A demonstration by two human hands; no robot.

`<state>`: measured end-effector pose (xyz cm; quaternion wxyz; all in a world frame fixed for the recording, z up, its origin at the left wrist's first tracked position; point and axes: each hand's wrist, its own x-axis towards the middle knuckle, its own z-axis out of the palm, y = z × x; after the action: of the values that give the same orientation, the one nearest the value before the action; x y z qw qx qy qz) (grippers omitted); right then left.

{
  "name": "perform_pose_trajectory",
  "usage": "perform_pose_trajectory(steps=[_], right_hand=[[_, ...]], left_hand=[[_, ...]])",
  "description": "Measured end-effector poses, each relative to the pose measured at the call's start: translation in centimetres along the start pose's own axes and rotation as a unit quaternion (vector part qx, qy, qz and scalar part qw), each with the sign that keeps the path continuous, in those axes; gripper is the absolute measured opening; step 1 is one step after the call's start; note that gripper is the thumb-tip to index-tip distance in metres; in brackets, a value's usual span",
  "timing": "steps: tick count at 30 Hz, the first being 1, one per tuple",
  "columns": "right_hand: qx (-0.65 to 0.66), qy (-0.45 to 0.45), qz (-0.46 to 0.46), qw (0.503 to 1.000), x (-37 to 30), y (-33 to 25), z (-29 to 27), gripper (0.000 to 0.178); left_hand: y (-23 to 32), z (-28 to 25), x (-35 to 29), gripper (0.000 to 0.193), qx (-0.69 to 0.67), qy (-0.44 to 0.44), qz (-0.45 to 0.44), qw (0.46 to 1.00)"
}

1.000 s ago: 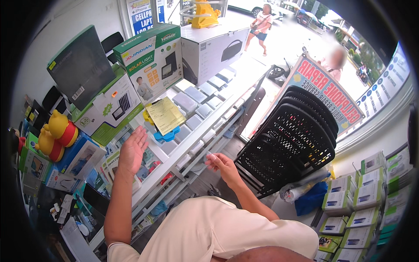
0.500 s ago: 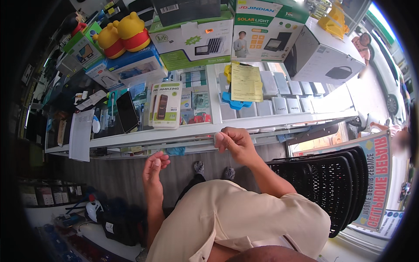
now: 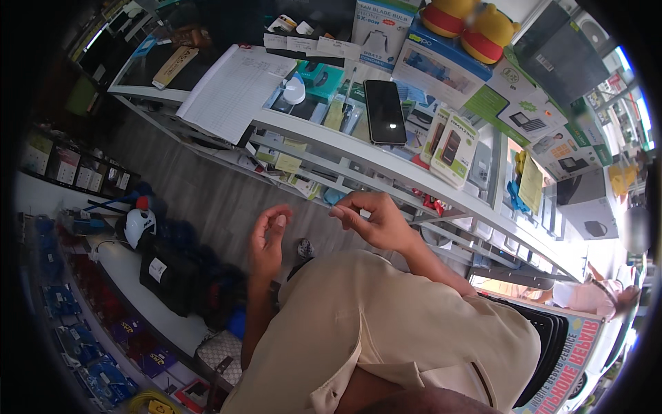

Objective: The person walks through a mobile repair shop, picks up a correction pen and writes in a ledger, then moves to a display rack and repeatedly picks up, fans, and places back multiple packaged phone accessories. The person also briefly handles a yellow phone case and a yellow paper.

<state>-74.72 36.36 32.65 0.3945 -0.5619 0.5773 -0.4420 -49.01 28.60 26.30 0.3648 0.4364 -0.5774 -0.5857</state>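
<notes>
My left hand (image 3: 270, 238) is raised in front of my body, away from the counter, its fingers loosely bent and the thumb apart from them. It holds nothing. To its right, my right hand (image 3: 376, 219) hovers near the counter's front edge with fingers curled toward the thumb in a pinch; anything between the tips is too small or hidden to make out. On the glass counter (image 3: 441, 181) beyond lie a black smartphone (image 3: 385, 110), flat packages picturing a phone-shaped device (image 3: 454, 149), and an open ruled notebook (image 3: 231, 93) overhanging the front edge.
Boxed lights (image 3: 527, 114) and yellow bear figures (image 3: 486, 38) stand along the counter's back. A round white device (image 3: 294, 90) rests beside the notebook. Stacked black chairs (image 3: 545, 345) are at my right. Behind me on the left are a black bag (image 3: 169, 276) and shelves of packaged goods (image 3: 76, 338).
My view has swung left along the counter, bringing the notebook closer to the middle. Both hands stay raised before me, with the left slightly more spread.
</notes>
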Motion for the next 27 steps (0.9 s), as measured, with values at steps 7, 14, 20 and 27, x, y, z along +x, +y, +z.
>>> perform_pose_trajectory(steps=[7, 14, 20, 27], right_hand=[[-0.306, 0.382, 0.011, 0.872, 9.3, -0.6, -5.4, 0.025], [-0.550, 0.326, 0.121, 0.759, 11.3, 1.9, -12.8, 0.042], [-0.640, 0.235, 0.035, 0.730, 12.8, 3.1, -15.9, 0.035], [-0.585, 0.342, -0.001, 0.735, 10.9, 0.1, -17.2, 0.015]], left_hand=[[0.6, -12.4, 3.5, 0.034, 0.022, 0.092, 0.030, 0.995], [0.7, -13.1, 8.6, 0.038, 0.027, 0.037, 0.058, 0.997], [3.0, -7.8, 11.5, 0.032, -0.025, -0.046, 0.097, 0.994], [5.0, -0.4, 13.7, 0.027, -0.010, -0.152, 0.154, 0.976]])
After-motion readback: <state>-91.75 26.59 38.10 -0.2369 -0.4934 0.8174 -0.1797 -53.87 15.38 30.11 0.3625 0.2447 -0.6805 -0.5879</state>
